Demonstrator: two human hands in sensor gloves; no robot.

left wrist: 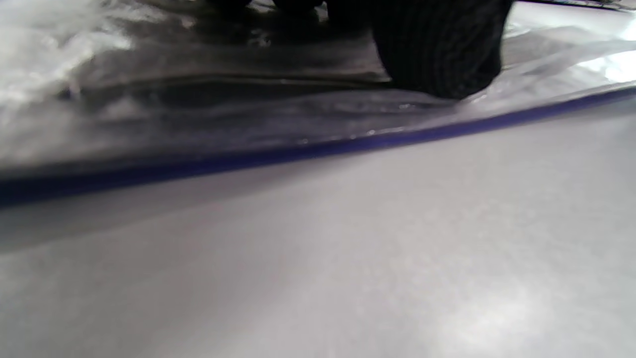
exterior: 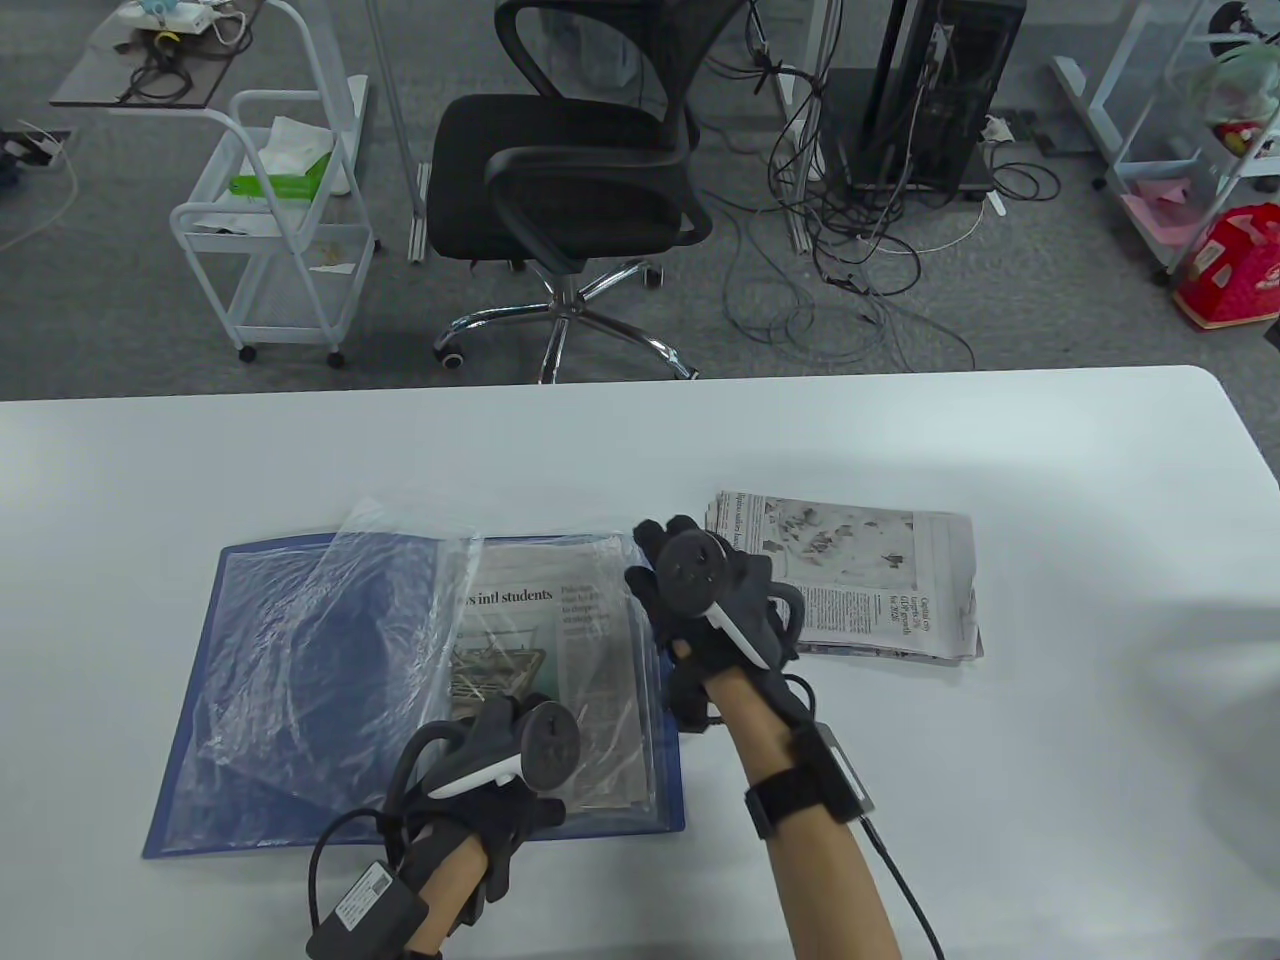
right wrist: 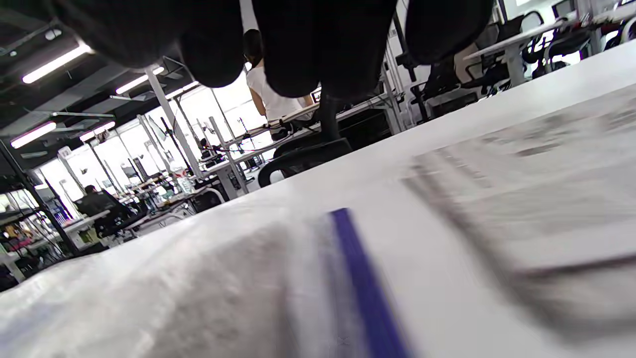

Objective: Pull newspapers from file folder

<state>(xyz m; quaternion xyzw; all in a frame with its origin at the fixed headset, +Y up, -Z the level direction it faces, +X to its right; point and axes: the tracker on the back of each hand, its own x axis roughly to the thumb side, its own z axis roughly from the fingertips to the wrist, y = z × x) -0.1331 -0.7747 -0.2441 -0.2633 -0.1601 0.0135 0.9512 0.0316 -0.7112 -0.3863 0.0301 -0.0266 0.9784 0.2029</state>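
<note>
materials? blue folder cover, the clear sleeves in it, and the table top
Folder cover: looks like thin matte blue plastic, judging by its flat, even colour; stiff coated card is possible.
Clear sleeves: thin glossy plastic film; see-through, crinkled, with bright glare streaks and one sheet lifted.
Table top: smooth white surface with a soft sheen and rounded corner, likely laminate or painted board; core not visible.

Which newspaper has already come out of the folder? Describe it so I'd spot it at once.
On the white table lies an open blue folder. Just past its right edge, beyond the right hand, lies a folded newspaper stack. Unlike the newspaper in the folder, no clear plastic sleeve covers it.
</note>
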